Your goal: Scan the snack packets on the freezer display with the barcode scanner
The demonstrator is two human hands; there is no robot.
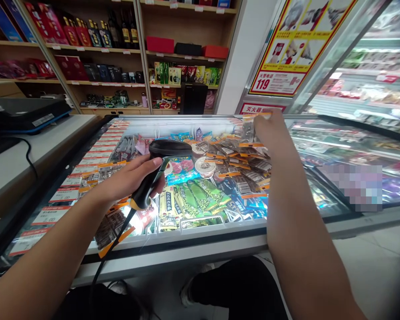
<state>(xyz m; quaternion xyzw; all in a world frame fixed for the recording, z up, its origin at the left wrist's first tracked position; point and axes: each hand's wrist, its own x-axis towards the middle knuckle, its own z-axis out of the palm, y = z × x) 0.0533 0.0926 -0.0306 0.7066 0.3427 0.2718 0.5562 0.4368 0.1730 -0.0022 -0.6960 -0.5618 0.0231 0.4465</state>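
My left hand (136, 174) is wrapped round the grip of a black and yellow barcode scanner (153, 171), held above the freezer with its head turned to the right. A cable (115, 242) hangs from its handle. Farther off on the right, my right hand (265, 126) grips a clear snack packet with orange edges (248, 130), its fingers partly hidden. Just below that hand lies a pile of similar orange-edged packets (236, 160). More such packets (111, 229) lie on the glass near my left forearm.
Inside the freezer (206, 238) are green ice-pop packs (200, 195) and round tubs (205, 167). Price labels (65, 194) line its left side. A counter with a black device (26, 113) stands at left. Shelves (100, 48) of boxes and bottles rise behind; a glass display cooler (363, 89) is at right.
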